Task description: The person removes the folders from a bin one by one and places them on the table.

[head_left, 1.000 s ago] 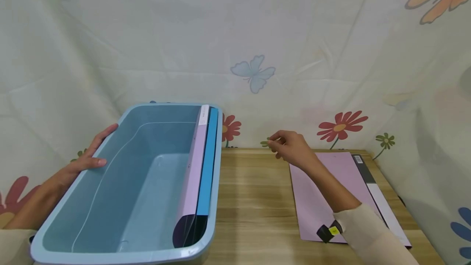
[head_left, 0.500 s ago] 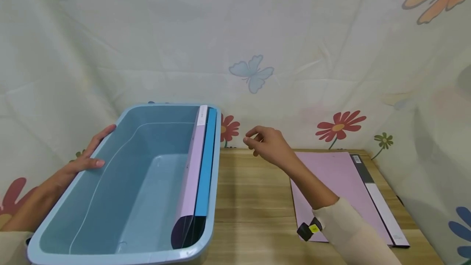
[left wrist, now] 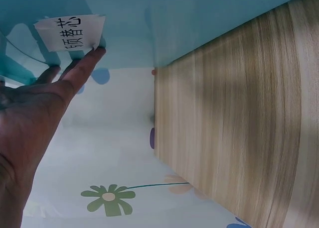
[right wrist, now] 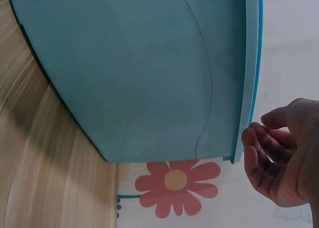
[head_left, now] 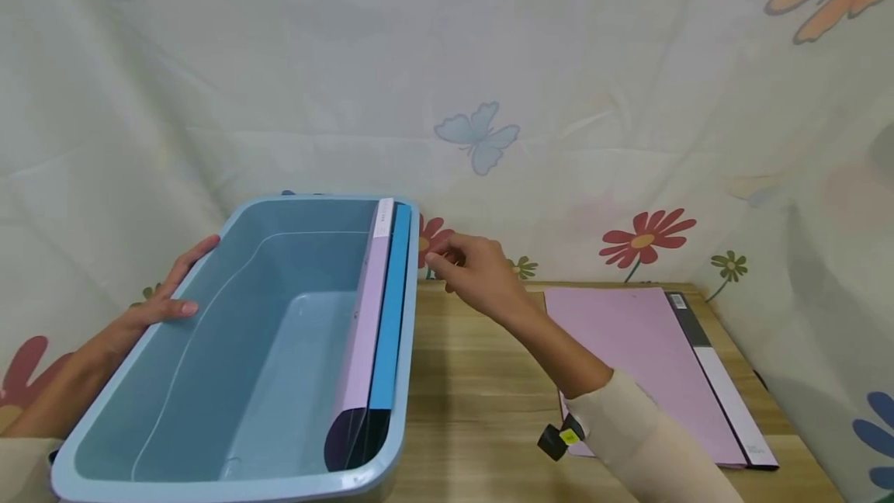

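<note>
A light blue plastic tub (head_left: 230, 379) stands on the left of the table. My left hand (head_left: 166, 293) grips its left rim, thumb over the inner edge, and the left wrist view shows fingers (left wrist: 82, 68) against the outer wall beside a white paper label (left wrist: 72, 31). Inside the tub, along its right wall, a lilac folder (head_left: 370, 309) and a blue folder (head_left: 393, 309) stand with their spines up. My right hand (head_left: 471, 270) holds nothing, fingers loosely bent, just right of the tub's right rim; its fingertips are close to the rim in the right wrist view.
On the right of the wooden table (head_left: 482, 410) lies another lilac folder (head_left: 628, 340) with a black and white spine, partly covered by my right forearm. A white cloth printed with flowers and butterflies (head_left: 478, 138) hangs behind and along the right side.
My right hand has moved left from over the lilac folder to beside the tub's right rim. The left hand keeps its grip, and the tub and folders stay in place.
</note>
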`<act>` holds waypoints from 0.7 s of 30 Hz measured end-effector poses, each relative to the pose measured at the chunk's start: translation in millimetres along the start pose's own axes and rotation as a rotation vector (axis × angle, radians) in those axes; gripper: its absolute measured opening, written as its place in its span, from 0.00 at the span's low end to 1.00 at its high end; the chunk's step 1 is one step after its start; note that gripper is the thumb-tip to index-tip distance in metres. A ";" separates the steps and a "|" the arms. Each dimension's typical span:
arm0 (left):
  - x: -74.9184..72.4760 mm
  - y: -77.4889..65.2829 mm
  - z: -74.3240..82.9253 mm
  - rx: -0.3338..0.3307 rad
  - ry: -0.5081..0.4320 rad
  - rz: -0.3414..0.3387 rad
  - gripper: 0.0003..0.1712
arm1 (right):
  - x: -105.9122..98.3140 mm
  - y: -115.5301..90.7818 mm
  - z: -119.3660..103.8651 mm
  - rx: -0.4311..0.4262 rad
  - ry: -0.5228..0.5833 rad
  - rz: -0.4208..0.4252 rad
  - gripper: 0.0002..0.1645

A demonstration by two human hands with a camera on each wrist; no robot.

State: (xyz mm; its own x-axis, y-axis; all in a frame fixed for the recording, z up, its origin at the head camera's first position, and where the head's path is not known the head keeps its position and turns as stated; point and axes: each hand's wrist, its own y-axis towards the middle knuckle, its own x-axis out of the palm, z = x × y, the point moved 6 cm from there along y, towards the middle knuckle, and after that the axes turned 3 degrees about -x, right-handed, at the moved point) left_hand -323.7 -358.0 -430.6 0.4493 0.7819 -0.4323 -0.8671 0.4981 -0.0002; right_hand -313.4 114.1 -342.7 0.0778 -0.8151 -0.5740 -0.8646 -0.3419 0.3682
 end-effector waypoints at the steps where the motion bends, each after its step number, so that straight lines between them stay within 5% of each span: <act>1: -0.2 -0.2 -0.5 0.001 -0.009 -0.003 0.56 | 1.2 0.7 -2.6 -0.007 0.006 0.003 0.12; 12: -2.9 1.1 -8.9 0.030 0.040 0.021 0.57 | 10.7 7.1 -22.1 -0.035 0.027 0.042 0.14; 21: -2.0 2.0 -5.2 -0.007 0.027 0.014 0.56 | 20.9 13.8 -35.7 -0.060 -0.007 0.034 0.14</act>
State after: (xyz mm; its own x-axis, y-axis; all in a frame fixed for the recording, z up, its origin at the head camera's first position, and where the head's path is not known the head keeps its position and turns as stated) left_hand -327.4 -360.5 -434.4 0.4310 0.7786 -0.4561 -0.8750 0.4842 -0.0002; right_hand -306.0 75.7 -323.5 0.0451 -0.8238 -0.5651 -0.8356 -0.3411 0.4306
